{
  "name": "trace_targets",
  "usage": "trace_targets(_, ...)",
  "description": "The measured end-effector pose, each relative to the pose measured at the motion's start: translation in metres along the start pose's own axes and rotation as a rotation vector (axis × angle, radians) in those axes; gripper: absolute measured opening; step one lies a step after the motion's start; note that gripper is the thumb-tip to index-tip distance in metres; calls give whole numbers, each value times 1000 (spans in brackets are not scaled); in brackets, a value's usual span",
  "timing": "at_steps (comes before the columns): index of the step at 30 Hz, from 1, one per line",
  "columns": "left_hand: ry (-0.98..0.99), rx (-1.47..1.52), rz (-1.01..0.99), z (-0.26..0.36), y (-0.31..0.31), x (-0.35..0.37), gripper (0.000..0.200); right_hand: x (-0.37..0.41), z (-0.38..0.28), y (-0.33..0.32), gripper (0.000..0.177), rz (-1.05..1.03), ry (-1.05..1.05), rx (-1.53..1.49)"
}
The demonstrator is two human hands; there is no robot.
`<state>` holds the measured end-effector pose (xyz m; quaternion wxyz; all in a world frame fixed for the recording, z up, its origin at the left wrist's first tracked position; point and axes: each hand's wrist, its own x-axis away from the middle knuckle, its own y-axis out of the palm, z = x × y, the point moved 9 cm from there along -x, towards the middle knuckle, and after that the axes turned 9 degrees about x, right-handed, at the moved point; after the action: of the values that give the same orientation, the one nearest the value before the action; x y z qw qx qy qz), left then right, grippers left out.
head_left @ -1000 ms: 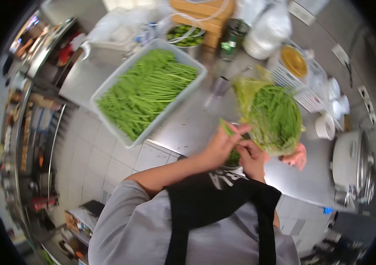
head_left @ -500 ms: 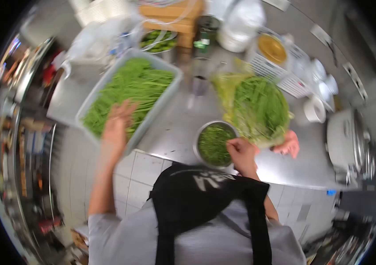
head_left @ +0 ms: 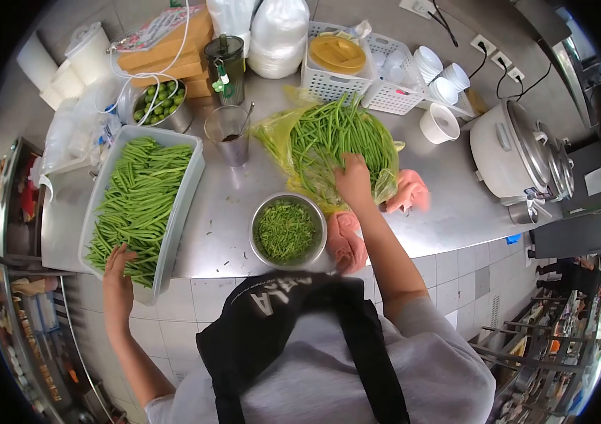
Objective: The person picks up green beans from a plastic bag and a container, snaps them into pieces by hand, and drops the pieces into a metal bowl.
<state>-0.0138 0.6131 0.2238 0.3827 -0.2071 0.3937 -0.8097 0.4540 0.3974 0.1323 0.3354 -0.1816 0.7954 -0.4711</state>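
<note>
Fingers | left hand (head_left: 118, 263) spread open on tray beans (head_left: 138, 198); right hand (head_left: 353, 180) among bagged beans (head_left: 325, 134), grip unclear

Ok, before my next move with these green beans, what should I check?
1. Right hand on the bagged beans: ok, it lies on the pile in the yellow bag. Whether it grips a bean: cannot tell.
2. Left hand free: ok, its fingers are spread on the beans at the near end of the white tray.
3. Metal bowl in reach: ok, it stands between tray and bag, near the counter's front edge.
4. Tray seated safely: probably not ok, its near end seems to jut past the counter's edge.
5. Pink cloth clear of the bowl: cannot tell, it lies right beside the rim.
</note>
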Motion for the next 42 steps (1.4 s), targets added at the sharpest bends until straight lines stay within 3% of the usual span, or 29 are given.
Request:
trace_targets(1,16,-14,15,7,-1,0,43,-8,3,2,38,4,16,130)
trace_targets(4,66,-52,57,23,0,1,40,-22,14,25,56,-265,252,295)
trace_targets(10,116,-13,63,37,12,3,33,-36,7,43,59,-297,333,540)
trace_targets(13,137,22,75,45,15,3,32,-38,19,55,60,-422,395,358)
trace_targets(19,143,139,33,63,27,-1,31,-30,35,63,56,-582,353,347)
trace_targets(22,170,255,-29,69,43,-4,31,-21,54,53,47,-628,365,-51)
trace_targets(24,217,290,-44,74,54,-6,31,3,50,29,38,-771,597,-519)
trace_targets(27,249,370,-83,96,66,-11,29,22,43,-6,31,-688,716,-868)
trace_targets(30,345,477,-38,126,72,-16,27,43,49,0,25,-678,833,-1193)
trace_targets(34,289,907,-234,156,115,-24,21,51,20,-19,19,-604,748,-1348)
trace_targets(36,113,1261,-460,162,163,-25,22,52,-2,-31,20,-581,669,-1428)
trace_targets(42,-44,1560,-621,201,210,-34,41,70,-109,-75,38,-703,429,-1760)
